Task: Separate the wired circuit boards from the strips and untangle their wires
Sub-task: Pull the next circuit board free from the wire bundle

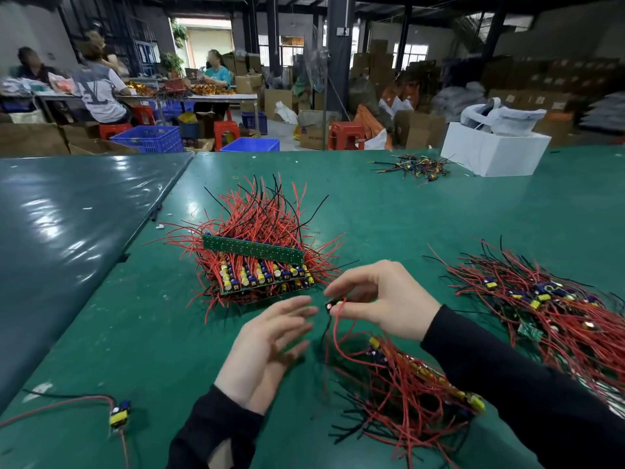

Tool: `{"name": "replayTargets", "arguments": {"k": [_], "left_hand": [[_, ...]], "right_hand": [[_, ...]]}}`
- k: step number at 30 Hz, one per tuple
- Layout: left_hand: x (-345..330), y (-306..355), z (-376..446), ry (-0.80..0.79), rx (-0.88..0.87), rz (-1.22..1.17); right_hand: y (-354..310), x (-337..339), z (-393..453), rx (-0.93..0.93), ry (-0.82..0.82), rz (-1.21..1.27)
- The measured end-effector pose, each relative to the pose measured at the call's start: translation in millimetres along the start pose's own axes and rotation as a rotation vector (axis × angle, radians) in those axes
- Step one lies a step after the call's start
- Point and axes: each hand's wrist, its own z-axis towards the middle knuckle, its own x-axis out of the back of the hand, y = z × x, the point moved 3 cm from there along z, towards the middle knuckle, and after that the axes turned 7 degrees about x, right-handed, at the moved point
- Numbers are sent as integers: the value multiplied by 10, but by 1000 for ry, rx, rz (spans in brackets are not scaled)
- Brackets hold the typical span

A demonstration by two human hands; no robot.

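Observation:
A stack of green board strips (257, 262) bristling with red and black wires sits in the middle of the green table. My right hand (382, 299) pinches a small wired circuit board (330, 304) whose red wire trails down to a strip (422, 377) lying under my right forearm. Just left of that board, my left hand (267, 346) hovers with fingers spread and nothing in it. A heap of separated boards with wires (554, 309) lies at the right. One separated board (120, 414) rests at the lower left.
A white box (493, 150) with a bag on it stands at the back right, beside a small pile of wire scraps (419, 167). A second grey-green table top (67, 214) adjoins on the left. People sit working at a far table.

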Motion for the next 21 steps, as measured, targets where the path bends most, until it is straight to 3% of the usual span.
{"name": "replayTargets", "arguments": {"k": [2, 4, 9, 15, 18, 19, 21], "left_hand": [[-131, -64, -29, -176, 46, 70], [-202, -103, -55, -222, 25, 92], [-136, -76, -45, -62, -144, 180], [-145, -17, -100, -79, -140, 191], [-98, 9, -82, -13, -115, 119], [-85, 18, -76, 16, -108, 90], [-61, 23, -61, 56, -95, 1]], "right_hand": [[-95, -18, -10, 27, 45, 86], [-161, -28, -23, 63, 90, 62], [-173, -55, -63, -11, 97, 222], [-224, -81, 2, -121, 108, 401], [-206, -52, 7, -208, 147, 531], [-177, -34, -28, -216, 167, 478], [-88, 29, -177, -177, 109, 102]]}}
